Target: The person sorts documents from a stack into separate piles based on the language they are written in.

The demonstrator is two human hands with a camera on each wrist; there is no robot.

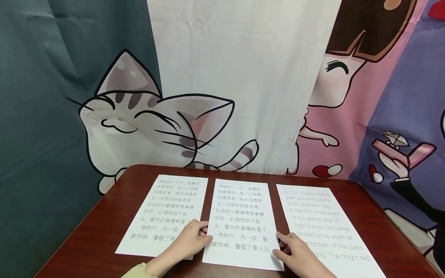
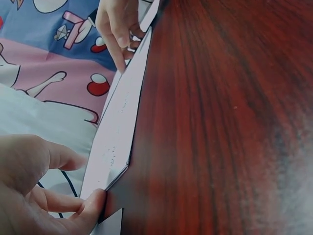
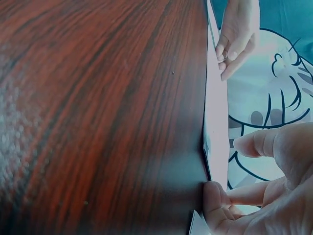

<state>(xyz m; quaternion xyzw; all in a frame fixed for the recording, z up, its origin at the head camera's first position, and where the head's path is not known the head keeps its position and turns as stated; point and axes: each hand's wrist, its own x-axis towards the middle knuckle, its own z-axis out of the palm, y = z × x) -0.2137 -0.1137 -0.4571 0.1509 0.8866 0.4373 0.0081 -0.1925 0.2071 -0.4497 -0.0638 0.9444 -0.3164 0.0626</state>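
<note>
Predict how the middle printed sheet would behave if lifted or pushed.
The middle sheet looks thin at its near edge, so it is probably light and somewhat floppy. Lying flat on the smooth-looking table, it would likely slide when pushed rather than tip or roll.

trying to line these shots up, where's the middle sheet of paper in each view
Head: the middle sheet is low, slightly right of centre, between the left hand and right hand.
Left wrist: the middle sheet is a slanting white strip left of centre.
Right wrist: the middle sheet is a narrow, near-vertical strip right of centre.
Shared landmark: the red-brown tabletop.
</note>
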